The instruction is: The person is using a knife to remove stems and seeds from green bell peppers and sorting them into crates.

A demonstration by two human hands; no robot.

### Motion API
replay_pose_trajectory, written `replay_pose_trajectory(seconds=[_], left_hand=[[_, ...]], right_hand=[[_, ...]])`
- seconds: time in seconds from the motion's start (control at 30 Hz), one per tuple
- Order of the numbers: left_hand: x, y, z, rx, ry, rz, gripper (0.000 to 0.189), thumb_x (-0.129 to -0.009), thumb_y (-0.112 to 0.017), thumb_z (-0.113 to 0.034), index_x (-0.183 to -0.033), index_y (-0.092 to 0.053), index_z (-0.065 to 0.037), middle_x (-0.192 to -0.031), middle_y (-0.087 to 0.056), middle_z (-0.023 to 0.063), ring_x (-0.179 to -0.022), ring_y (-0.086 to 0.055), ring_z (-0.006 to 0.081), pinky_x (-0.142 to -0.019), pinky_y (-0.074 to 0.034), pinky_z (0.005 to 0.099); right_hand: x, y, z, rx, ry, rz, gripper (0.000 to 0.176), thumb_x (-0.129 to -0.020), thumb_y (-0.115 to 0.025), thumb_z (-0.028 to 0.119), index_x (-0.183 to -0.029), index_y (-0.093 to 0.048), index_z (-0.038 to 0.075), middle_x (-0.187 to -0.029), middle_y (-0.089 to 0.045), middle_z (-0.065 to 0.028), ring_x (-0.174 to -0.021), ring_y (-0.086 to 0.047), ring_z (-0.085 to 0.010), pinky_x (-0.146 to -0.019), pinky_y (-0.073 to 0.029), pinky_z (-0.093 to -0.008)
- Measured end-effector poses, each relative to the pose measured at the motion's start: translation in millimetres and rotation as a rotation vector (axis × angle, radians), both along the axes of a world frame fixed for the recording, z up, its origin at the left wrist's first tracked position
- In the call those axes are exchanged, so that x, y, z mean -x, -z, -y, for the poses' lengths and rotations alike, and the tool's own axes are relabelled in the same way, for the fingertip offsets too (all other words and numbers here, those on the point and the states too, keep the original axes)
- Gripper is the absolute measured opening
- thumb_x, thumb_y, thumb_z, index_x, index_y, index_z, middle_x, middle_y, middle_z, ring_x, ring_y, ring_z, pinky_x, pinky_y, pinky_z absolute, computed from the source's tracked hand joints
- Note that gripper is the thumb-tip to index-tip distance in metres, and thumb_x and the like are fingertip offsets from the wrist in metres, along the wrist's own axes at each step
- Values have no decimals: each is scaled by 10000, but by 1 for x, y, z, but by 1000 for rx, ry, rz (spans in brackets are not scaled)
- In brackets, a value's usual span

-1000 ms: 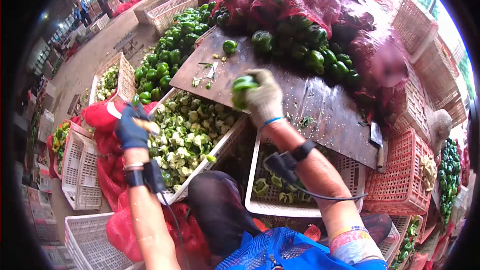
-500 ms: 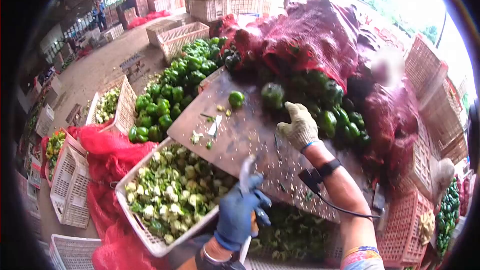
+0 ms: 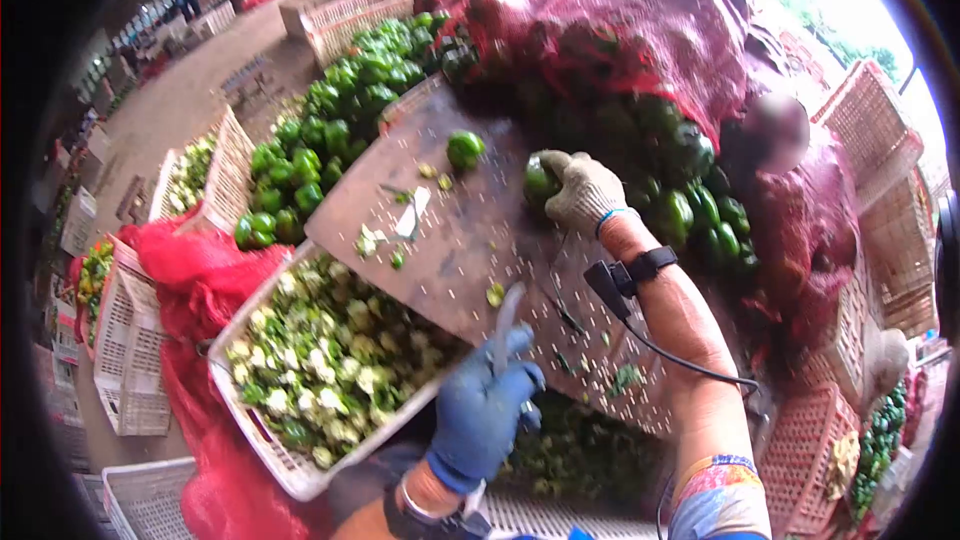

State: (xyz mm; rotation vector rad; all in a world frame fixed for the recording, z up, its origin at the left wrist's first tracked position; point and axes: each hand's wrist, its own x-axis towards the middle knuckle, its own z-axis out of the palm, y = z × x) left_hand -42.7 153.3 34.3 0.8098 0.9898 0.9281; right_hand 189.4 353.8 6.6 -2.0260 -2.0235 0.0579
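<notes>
My left hand [image 3: 482, 410], in a blue glove, is closed round a knife [image 3: 508, 318] whose blade points up and away from me. My right hand [image 3: 588, 192], in a cream knit glove, has its fingers wrapped round a green bell pepper [image 3: 540, 180] on the far part of the board [image 3: 470, 230]. Another whole green bell pepper [image 3: 465, 151] stands on the board to the left of it. Seeds, green scraps and a pale strip [image 3: 412, 212] lie scattered over the board.
A white crate [image 3: 290, 465] of cut pepper cores stands left of the board. Green peppers [image 3: 310, 165] are heaped beyond it. A red mesh sack [image 3: 640, 20] covers more peppers at the far side. Another crate [image 3: 510, 515] with green pieces sits below the board's near edge.
My right hand has moved left and closed on the green bell pepper, after reaching towards it with fingers apart. My left hand keeps hold of the knife. The view has tilted down slightly.
</notes>
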Motion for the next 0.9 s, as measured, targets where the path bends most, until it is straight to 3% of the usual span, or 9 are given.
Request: replay_pose_trajectory(seconds=[0.1,0.23,0.33,0.47,0.63,0.7,0.8,0.87,0.9], left_hand=[[0,-6,2,-8,0,-45,433,-909,-568,-60,-1307,-547,109,-847,-680,133,-578,-648,157,-524,-547,277],[-6,2,13,-11,7,-112,451,-914,-638,-96,-1332,-577,64,-865,-662,70,-550,-598,97,-487,-522,259],[-12,8,27,-51,103,-121,432,-908,-645,-98,-1322,-591,13,-853,-657,53,-538,-590,97,-472,-515,261],[-24,8,41,-191,218,-167,501,-903,-661,-148,-1352,-570,56,-800,-619,33,-522,-579,98,-461,-498,268],[-44,26,65,-237,358,195,469,-925,-701,-125,-1361,-568,-15,-922,-688,27,-648,-632,85,-562,-551,258],[-36,6,76,-138,445,214,389,-935,-693,-123,-1296,-602,-13,-929,-699,35,-671,-643,84,-583,-563,257],[-24,-14,87,-15,584,152,334,-943,-673,-133,-1245,-633,2,-913,-702,44,-679,-654,93,-581,-565,257],[-19,-26,96,-31,661,23,336,-937,-671,-125,-1245,-638,6,-932,-710,49,-705,-666,103,-593,-572,256],[-30,-24,111,-81,544,187,386,-923,-684,-112,-1283,-634,15,-971,-723,63,-752,-683,114,-617,-581,258]], right_hand=[[-15,12,66,-145,-28,-422,640,-694,-721,141,-1329,-644,141,-1188,-692,-201,-1087,-688,-325,-961,-540,-398],[-40,17,153,-52,155,-1632,637,-750,-668,33,-1374,-564,-45,-1249,-672,-144,-1109,-681,-266,-959,-572,-383],[-39,1,212,-8,4,-1947,633,-799,-594,17,-1423,-506,-46,-1290,-652,-155,-1149,-669,-259,-986,-572,-396],[-33,3,271,-13,-52,-1994,559,-870,-574,31,-1417,-499,-52,-1293,-650,-158,-1134,-668,-230,-989,-568,-392],[5,4,340,-208,105,-1012,462,-957,-649,114,-1388,-536,-8,-1298,-658,-116,-1151,-646,-207,-987,-536,-357],[13,0,365,-259,127,-1101,520,-989,-635,269,-1418,-508,4,-1334,-635,-115,-1191,-626,-215,-1008,-521,-367],[35,-38,395,-258,77,-1744,715,-1000,-588,527,-1480,-439,19,-1398,-579,-135,-1239,-603,-263,-1018,-526,-399],[32,-48,417,-194,107,-1578,776,-997,-577,569,-1507,-396,13,-1437,-538,-140,-1280,-567,-252,-1025,-521,-391],[38,-60,428,-180,150,-1768,743,-992,-636,447,-1522,-366,3,-1430,-529,-148,-1279,-559,-242,-1030,-517,-385]])
